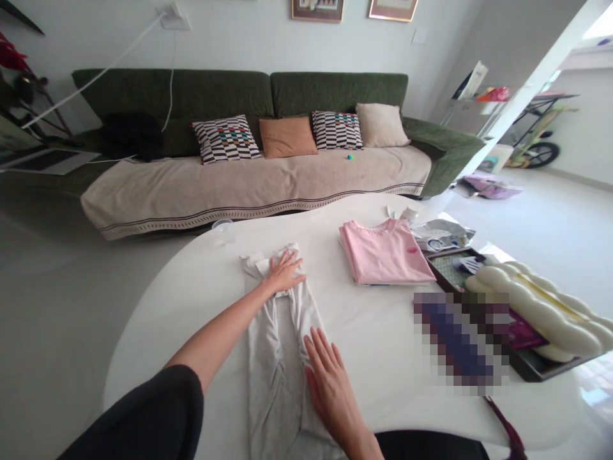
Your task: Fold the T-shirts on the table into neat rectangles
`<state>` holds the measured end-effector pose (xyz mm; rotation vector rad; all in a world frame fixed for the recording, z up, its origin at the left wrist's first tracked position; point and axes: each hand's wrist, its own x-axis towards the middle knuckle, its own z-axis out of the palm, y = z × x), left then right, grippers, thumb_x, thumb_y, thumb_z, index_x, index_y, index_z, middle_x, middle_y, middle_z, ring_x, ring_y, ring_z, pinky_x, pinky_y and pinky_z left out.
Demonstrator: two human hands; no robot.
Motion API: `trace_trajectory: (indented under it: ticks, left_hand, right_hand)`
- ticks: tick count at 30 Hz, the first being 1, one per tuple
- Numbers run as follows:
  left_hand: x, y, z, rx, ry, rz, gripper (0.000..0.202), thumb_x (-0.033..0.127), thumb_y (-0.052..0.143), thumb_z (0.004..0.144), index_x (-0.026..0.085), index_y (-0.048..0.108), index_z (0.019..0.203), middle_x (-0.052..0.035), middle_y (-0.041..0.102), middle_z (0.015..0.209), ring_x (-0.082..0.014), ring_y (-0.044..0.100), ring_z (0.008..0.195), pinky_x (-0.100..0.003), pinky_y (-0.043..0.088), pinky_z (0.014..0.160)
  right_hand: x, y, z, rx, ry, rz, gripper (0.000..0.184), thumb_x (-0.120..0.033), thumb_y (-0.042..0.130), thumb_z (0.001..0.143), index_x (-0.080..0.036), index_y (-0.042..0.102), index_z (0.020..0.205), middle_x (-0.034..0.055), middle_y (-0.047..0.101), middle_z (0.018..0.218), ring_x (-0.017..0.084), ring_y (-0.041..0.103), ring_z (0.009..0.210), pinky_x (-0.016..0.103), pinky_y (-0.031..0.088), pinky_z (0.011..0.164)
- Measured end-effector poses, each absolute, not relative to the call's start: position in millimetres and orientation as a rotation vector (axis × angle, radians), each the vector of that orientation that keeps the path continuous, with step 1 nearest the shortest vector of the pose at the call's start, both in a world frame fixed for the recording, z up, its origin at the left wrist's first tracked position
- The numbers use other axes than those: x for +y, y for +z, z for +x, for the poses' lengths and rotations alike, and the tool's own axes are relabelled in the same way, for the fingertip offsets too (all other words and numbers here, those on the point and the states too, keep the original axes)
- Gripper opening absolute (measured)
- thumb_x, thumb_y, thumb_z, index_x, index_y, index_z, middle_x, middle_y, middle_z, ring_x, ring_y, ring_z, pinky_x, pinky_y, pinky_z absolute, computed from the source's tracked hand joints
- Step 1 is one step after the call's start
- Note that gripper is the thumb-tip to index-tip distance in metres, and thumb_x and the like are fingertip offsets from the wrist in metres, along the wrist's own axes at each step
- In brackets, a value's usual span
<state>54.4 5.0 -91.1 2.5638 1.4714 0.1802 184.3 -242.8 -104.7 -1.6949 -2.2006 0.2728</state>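
A pair of light grey pants (282,345) lies lengthwise on the white table, its waist end away from me and its legs running toward me, with some wrinkles. My left hand (286,273) rests with fingers spread on the upper part near the waistband. Lower down, my right hand (330,377) lies flat along the right edge of the pants, fingers stretched out. Neither hand grips the cloth. To the right sits a folded pink shirt (387,252) on top of a small stack of folded cloth.
On the white table (158,332) stand a clear cup (223,231) at the far left edge and a silver packet (443,235) at the right. A dark tray (536,370) holds a cream puffy case (541,306). Beyond the table is a green sofa (335,89) with cushions.
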Motion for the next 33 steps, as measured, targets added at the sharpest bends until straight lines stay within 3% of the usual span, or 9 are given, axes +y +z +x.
trace_trajectory:
  ticks: [2, 5, 10, 12, 18, 25, 28, 33]
  left_hand:
    - [1, -101, 57, 1.488, 0.138, 2.527, 0.058, 0.059, 0.038, 0.08, 0.033, 0.034, 0.131, -0.0027, 0.014, 0.146, -0.0348, 0.006, 0.131, -0.062, 0.009, 0.098]
    - [3, -107, 56, 1.531, 0.103, 2.482, 0.064, 0.066, 0.035, 0.076, 0.038, 0.027, 0.134, -0.0007, 0.005, 0.147, -0.0387, -0.002, 0.131, -0.067, 0.005, 0.095]
    - [9, -103, 55, 1.618, 0.064, 2.425, 0.094, 0.072, 0.039, 0.068, 0.023, 0.004, 0.14, -0.0085, 0.001, 0.147, -0.035, -0.001, 0.132, -0.061, 0.006, 0.099]
    - [10, -102, 56, 1.662, 0.039, 2.395, 0.097, 0.075, 0.039, 0.066, 0.022, 0.005, 0.14, -0.0096, -0.003, 0.147, -0.0359, -0.002, 0.131, -0.061, 0.007, 0.099]
    - [8, -101, 57, 1.718, 0.035, 2.364, 0.089, 0.077, 0.037, 0.065, 0.033, 0.013, 0.138, -0.0024, -0.004, 0.147, -0.0414, -0.007, 0.129, -0.067, 0.005, 0.094]
    - [10, -95, 59, 1.713, 0.025, 2.348, 0.083, 0.075, 0.032, 0.069, 0.033, 0.014, 0.138, -0.001, -0.003, 0.147, -0.0401, -0.005, 0.13, -0.068, 0.005, 0.093]
    - [6, -86, 61, 1.703, 0.009, 2.288, 0.075, 0.071, 0.024, 0.075, 0.034, 0.014, 0.138, -0.0018, 0.001, 0.147, -0.0371, -0.002, 0.131, -0.068, 0.006, 0.093]
    - [-26, -83, 42, 1.908, 0.258, 2.3, 0.067, 0.06, 0.02, 0.083, 0.026, 0.011, 0.14, -0.0078, 0.003, 0.147, -0.0332, -0.005, 0.132, -0.062, 0.008, 0.098]
  right_hand:
    - [-226, -106, 173, -2.161, 0.311, -1.758, 0.053, -0.028, 0.033, 0.088, -0.02, 0.019, 0.139, 0.0046, 0.021, 0.143, 0.021, 0.013, 0.132, 0.041, 0.026, 0.103]
    - [-215, -111, 164, -2.13, 0.328, -1.826, 0.06, -0.045, 0.034, 0.087, -0.021, 0.016, 0.139, 0.0039, 0.018, 0.143, 0.023, 0.011, 0.132, 0.045, 0.022, 0.104]
    - [-216, -113, 167, -2.178, 0.342, -1.811, 0.063, -0.052, 0.029, 0.086, -0.022, 0.012, 0.139, 0.0015, 0.012, 0.144, 0.022, 0.009, 0.133, 0.045, 0.022, 0.104]
    - [-218, -110, 168, -2.186, 0.343, -1.818, 0.064, -0.052, 0.028, 0.086, -0.022, 0.011, 0.139, 0.0022, 0.012, 0.144, 0.022, 0.009, 0.133, 0.046, 0.021, 0.104]
    - [-252, -115, 173, -2.2, 0.298, -1.87, 0.063, -0.049, 0.03, 0.086, -0.026, 0.004, 0.139, -0.0001, 0.01, 0.144, 0.025, 0.01, 0.132, 0.049, 0.025, 0.101]
    - [-327, -155, 196, -2.328, 0.198, -1.8, 0.074, -0.052, 0.045, 0.078, -0.03, 0.008, 0.138, 0.0067, 0.027, 0.139, 0.033, 0.031, 0.124, 0.05, 0.038, 0.09]
    - [-341, -153, 207, -2.373, 0.302, -1.796, 0.076, -0.043, 0.053, 0.074, -0.031, 0.013, 0.138, 0.0052, 0.026, 0.139, 0.031, 0.029, 0.125, 0.046, 0.037, 0.093]
    - [-339, -121, 212, -2.407, 0.558, -1.82, 0.073, -0.024, 0.046, 0.074, -0.024, 0.014, 0.139, 0.0039, 0.012, 0.143, 0.024, 0.016, 0.13, 0.041, 0.028, 0.102]
